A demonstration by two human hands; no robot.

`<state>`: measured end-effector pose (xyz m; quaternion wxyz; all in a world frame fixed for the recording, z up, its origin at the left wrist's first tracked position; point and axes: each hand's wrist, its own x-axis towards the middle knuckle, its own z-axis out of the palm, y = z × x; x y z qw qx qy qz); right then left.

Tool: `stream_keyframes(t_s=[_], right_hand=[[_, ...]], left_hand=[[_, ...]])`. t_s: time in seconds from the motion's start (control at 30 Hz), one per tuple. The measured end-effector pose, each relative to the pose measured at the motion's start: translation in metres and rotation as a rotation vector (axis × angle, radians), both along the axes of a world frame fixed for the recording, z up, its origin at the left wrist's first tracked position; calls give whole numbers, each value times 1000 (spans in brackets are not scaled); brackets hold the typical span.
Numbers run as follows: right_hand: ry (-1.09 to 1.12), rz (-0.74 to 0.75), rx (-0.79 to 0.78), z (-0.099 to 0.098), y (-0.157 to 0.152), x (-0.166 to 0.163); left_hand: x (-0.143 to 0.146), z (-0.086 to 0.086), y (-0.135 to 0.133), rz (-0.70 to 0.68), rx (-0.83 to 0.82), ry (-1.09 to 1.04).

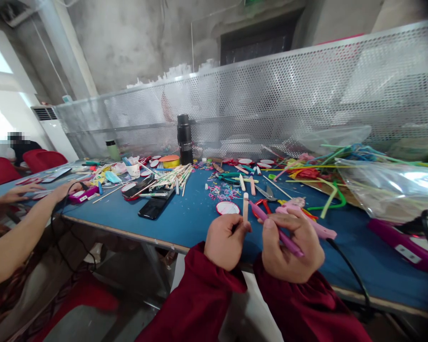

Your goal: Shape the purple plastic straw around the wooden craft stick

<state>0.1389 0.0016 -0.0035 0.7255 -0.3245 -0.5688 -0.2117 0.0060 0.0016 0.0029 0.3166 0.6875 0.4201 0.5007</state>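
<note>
My left hand (225, 241) is closed, pinching a short, pale flat wooden stick (246, 205) upright between thumb and fingers. A slim purple pen (259, 212) is gripped in my right hand (293, 248), its tip close to the stick's upper part; whether they touch I cannot tell. Just beyond my left hand lies a white disc with a red rim (228, 208). Red-handled scissors (267, 192) lie past the pen. A pink tool with a black cord (326, 232), partly hidden by my right hand, rests beside it.
Small coloured bits (225, 191) and a bundle of paper-like sticks (171, 178) cover the blue table (196, 209). A phone (153, 206) and black bottle (184, 140) stand left. Purple power strip (399, 244) sits right. A co-worker's arm (28, 232) reaches in left.
</note>
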Motion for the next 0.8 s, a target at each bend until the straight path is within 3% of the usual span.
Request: stream_keyframes(t_s=[0.8], right_hand=[[-29, 10, -1, 2, 0, 1]], left_hand=[[0, -1, 0, -21, 1, -38]])
